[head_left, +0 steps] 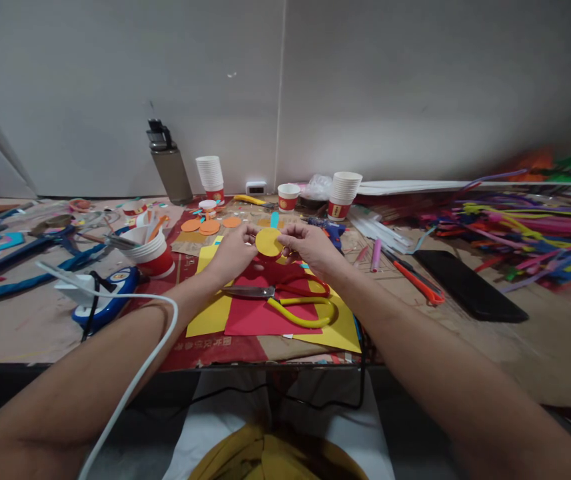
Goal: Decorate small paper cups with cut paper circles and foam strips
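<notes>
Between my two hands is a yellow paper circle (270,242), raised above the table. My left hand (236,249) pinches its left edge, and my right hand (306,247) grips its right edge. Below them, scissors (291,304) with one red and one yellow handle lie on a red paper sheet (250,319), blades pointing left. Yellow paper sheets (207,319) stick out from under the red one. Several orange paper circles (210,227) rest on the table beyond my left hand. A blue glue gun (334,235), partly hidden, is behind my right hand.
At left stand a paper cup (158,260) of tools and a blue power strip (110,300) with a white cable (150,363). Cup stacks (210,175) and a bottle (171,170) line the wall. At right are a black phone (470,285), an orange cutter (418,281) and pipe cleaners (530,233).
</notes>
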The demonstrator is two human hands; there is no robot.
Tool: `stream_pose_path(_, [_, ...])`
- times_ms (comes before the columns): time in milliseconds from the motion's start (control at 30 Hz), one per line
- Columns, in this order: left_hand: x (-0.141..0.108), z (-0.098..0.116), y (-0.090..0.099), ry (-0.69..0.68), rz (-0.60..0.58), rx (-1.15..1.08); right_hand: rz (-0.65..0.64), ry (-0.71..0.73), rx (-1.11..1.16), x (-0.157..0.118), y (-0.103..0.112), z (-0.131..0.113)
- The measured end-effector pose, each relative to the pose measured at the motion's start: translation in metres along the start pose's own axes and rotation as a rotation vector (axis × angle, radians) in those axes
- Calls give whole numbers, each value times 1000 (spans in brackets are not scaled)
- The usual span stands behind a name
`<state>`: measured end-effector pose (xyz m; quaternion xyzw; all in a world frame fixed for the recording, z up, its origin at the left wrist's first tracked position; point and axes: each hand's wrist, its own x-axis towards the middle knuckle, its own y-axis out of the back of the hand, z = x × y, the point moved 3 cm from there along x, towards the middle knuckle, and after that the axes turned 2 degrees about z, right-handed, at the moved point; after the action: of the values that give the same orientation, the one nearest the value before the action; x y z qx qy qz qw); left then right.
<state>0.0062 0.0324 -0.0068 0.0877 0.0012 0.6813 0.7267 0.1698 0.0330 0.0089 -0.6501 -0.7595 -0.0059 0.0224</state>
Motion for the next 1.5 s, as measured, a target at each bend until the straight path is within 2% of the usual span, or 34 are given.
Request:
stream_pose_path(267, [0, 2, -2, 133, -109, -317, 41, 60, -77, 6, 7, 3])
stream_pose_path(400, [-4, 8, -3, 144, -100, -448, 49, 104, -93, 8, 8, 4])
stream_pose_path(533, [-7, 11, -5, 152, -162, -514, 58, 132, -116, 9, 10, 3])
stream_pose_path(700, [-8, 7, -9, 105, -226, -546, 104, 181, -158, 7, 12, -1])
stream_pose_path(1067, [-9, 11, -14, -41, -196, -501, 131, 375, -312, -1, 12, -12])
stream_pose_path(1200, [-10, 11, -16, -80, -226, -521, 149, 423, -367, -4, 12, -14])
stream_pose_path(1500, [-11, 10, -19, -96, -244, -521, 194, 414, -366, -7, 11, -15])
